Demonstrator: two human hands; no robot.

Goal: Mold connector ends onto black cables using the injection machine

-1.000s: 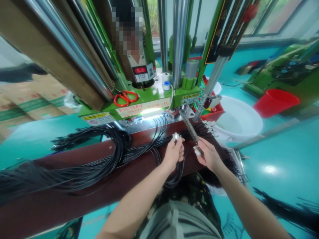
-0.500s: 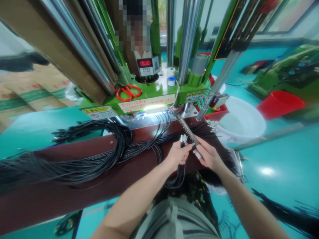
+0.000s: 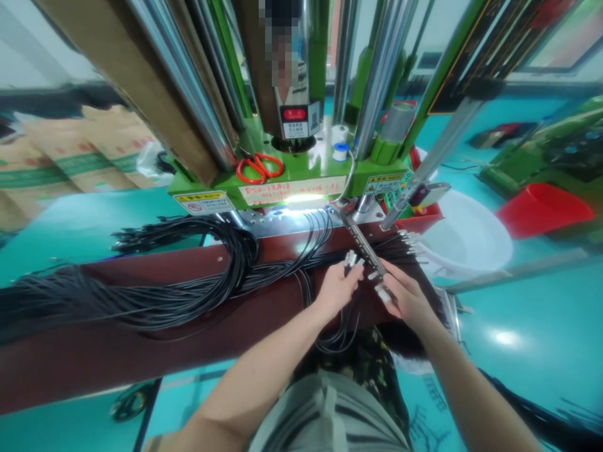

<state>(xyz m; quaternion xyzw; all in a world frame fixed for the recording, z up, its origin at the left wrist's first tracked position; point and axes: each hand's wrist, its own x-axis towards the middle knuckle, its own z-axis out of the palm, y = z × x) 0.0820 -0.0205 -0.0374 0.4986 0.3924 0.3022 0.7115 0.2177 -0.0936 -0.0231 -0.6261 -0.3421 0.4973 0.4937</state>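
My left hand (image 3: 340,285) is closed around several black cables, whose light metal-looking connector ends (image 3: 350,258) stick up past the fingers. The rest of those cables (image 3: 336,339) hangs in loops below that hand. In my right hand (image 3: 402,294) is the near end of a long narrow metal bar (image 3: 365,243) with small fittings along it. A pale connector piece (image 3: 384,292) shows by the right fingers. The bar slants away toward the lit plate of a green machine (image 3: 325,172). A small gap separates the two hands.
Thick bundles of black cable (image 3: 188,301) lie along the dark red bench (image 3: 141,361). Red-handled scissors (image 3: 260,168) and a blue-white spool (image 3: 340,151) rest on the machine. A white tub (image 3: 475,235) and a red bucket (image 3: 546,210) stand at the right. Vertical steel columns rise ahead.
The view has shifted, so the machine and bench appear farther right. My left hand has drawn slightly away from the bar, and the gap between my hands is wider.
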